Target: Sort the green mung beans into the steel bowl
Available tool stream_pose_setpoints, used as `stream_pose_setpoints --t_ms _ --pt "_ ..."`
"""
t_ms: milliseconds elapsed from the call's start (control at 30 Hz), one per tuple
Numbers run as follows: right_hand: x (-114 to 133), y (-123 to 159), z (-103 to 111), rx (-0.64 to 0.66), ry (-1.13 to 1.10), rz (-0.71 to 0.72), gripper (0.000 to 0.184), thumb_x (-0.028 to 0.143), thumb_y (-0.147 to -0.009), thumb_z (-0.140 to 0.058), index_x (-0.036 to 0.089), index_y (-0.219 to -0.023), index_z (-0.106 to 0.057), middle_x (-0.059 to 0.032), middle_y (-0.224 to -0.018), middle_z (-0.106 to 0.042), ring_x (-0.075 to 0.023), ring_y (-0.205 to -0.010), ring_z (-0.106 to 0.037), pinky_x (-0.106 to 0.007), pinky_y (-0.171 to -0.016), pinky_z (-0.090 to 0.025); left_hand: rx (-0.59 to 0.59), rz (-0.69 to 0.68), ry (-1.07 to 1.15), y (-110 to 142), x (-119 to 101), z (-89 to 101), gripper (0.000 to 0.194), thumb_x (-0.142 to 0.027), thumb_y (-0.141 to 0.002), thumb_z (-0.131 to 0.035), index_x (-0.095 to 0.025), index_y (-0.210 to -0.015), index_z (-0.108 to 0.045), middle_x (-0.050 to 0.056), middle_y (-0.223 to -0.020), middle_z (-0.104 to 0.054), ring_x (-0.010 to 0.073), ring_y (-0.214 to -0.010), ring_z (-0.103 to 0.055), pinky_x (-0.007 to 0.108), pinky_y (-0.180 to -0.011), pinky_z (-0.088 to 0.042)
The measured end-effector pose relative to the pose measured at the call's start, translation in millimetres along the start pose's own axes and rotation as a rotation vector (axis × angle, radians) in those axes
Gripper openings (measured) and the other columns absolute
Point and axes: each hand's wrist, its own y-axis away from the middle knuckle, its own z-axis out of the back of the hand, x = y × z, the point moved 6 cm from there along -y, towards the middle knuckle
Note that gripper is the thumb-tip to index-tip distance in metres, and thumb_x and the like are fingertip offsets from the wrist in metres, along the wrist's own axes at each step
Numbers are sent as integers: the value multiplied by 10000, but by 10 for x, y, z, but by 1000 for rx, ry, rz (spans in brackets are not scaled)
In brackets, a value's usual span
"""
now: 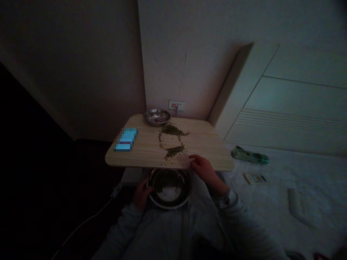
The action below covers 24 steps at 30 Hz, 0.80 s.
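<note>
My left hand [141, 195] is closed on the left rim of a large metal bowl [187, 196], which sits over my lap just below the table's front edge. Small green beans, like mung beans, lie in its bottom. At the table's front edge, my right hand [202, 168] pinches a flat, translucent piece [183, 160], too faint to identify. Just left of that piece is a small patch of green beans [174, 151]. Farther back lies a bigger patch of beans [172, 130], with a thin ring of strays between the two.
A light wooden table [143, 155] holds a smaller metal bowl [157, 118] at the back and a lit, blurred phone [126, 139] at left. Behind is a wall socket [176, 105]. On the bed at right lie a green bottle-like object [251, 156] and a small card-like item [256, 178].
</note>
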Motion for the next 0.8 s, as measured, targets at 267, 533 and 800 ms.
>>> stream_pose_setpoints --t_ms 267,533,800 --pt "123 -142 -58 16 102 17 342 142 -709 -414 100 -1001 -587 -41 -655 -629 -122 -591 -552 -214 -582 -394 9 -44 -21 -1 8 9 364 -270 -517 -536 -144 -842 -644 37 -824 -698 244 -858 -594 337 -782 -442" --pt "165 -81 -98 80 33 4 336 126 -703 -413 99 -996 -575 -7 -575 -594 -117 -554 -543 -213 -575 -394 7 0 -32 -5 23 5 409 -282 -502 -539 -135 -873 -633 54 -889 -689 255 -901 -578 347 -807 -429" --pt "186 -97 -100 66 64 31 326 132 -704 -420 110 -985 -584 -8 -595 -597 -118 -569 -538 -215 -570 -384 25 -18 -34 4 -11 -7 394 -284 -509 -531 -141 -862 -634 47 -864 -696 248 -877 -585 328 -768 -444"
